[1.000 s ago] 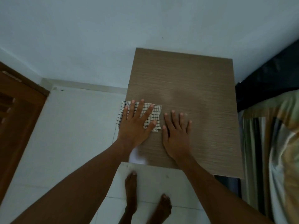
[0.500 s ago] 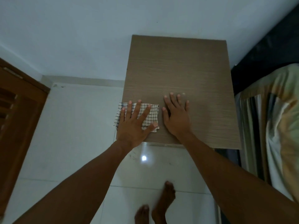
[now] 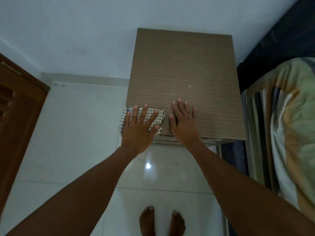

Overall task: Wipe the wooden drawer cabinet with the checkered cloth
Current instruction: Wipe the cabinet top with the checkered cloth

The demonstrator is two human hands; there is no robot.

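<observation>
Seen from the head camera, the wooden drawer cabinet (image 3: 184,68) fills the upper centre of the frame, its grained top facing the lens and its near edge running across the middle; the checkered cloth (image 3: 159,116) lies folded at the cabinet's lower left corner, its left portion hanging out past the cabinet's left edge over the white tiled floor (image 3: 71,120); the left hand (image 3: 139,129) lies flat, palm down, on top of the cloth with its fingers (image 3: 134,114) spread wide and straight, pressing rather than gripping, so the cloth shows between and beyond the fingertips, to the left of the little finger and to the right of the thumb; the right hand (image 3: 185,124) rests flat on the bare wood just right of the cloth, fingers extended and slightly apart, holding nothing, its thumb near the cloth's bunched right end but whether they touch I cannot tell; two bare feet (image 3: 162,222) stand on the tiles at the bottom centre; a brown wooden door (image 3: 18,106) occupies the left edge, and a bed with striped bedding (image 3: 286,126) the right.
</observation>
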